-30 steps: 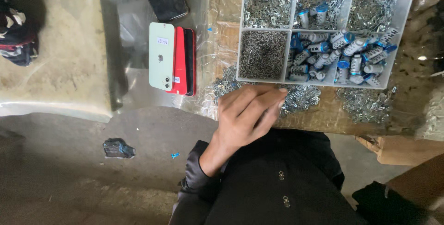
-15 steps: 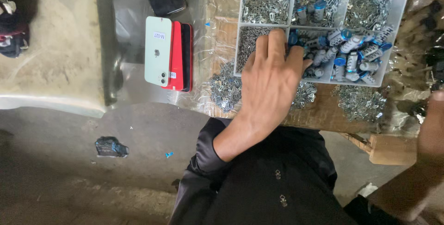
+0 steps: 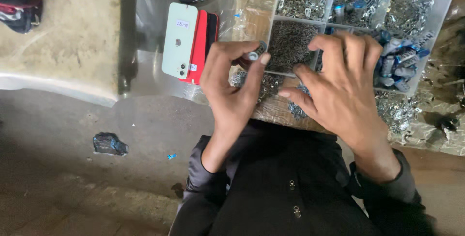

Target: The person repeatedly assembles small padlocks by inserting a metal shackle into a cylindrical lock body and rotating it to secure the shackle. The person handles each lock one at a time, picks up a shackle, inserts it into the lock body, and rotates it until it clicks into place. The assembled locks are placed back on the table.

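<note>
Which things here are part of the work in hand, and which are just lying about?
In use: left hand pinching a small metal part; right hand over the divided parts tray; loose metal bits.
Lying about: stacked phones, dark scrap on the floor.

Dim, flat light, glare on the plastic sheet, edges perhaps slightly blurred.

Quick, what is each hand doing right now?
Left hand: pinching a small grey cylindrical part.
Right hand: open, fingers spread over the compartment tray.
</note>
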A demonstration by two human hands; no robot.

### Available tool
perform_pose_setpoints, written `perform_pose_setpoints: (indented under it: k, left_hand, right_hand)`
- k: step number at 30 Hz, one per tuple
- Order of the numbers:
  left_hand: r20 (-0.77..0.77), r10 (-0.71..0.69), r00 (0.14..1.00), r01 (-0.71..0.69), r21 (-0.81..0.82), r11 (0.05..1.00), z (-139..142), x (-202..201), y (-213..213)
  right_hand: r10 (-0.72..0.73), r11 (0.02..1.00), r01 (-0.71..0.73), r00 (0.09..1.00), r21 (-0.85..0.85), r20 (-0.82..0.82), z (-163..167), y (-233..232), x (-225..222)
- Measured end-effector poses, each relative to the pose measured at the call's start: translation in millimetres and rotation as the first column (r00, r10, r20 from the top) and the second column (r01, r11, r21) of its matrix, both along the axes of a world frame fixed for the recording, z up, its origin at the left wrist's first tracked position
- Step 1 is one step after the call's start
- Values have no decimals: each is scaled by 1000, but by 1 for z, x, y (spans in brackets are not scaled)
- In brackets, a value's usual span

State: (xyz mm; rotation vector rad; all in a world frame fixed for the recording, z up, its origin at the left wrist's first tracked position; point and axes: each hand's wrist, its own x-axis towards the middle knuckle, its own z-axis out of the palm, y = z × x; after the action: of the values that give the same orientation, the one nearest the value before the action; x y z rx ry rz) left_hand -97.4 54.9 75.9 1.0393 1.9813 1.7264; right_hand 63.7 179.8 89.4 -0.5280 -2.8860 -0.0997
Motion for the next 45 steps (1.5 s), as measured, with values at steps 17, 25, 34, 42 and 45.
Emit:
perform_pose_setpoints:
  k: [17,25,34,42,45]
  left_hand:
    - [617,-327,716,149,323,935,-36,-20,-24]
    - [614,-419,669,248,347,905,-31,-10,-13]
    - [631,-449,633,281,354,892,-22,4,-10]
    - [652,-454,608,276,363,890,-19,11,-8]
    - [658,-453,601,266,370,890,-18,13,-7]
  right_hand:
    - [-15,999,17,998,34,-62,-34,18,-8]
    - [-108,933,-4,950,-359,-291,-17,4,-13]
    - [-435,538,-202,765,-819,-475,2,-17,-17]
    - [-500,491,-170,748,-855,-436,0,-25,-17]
    - [-507,480,-229,715,-847,-481,-10,-26,-15]
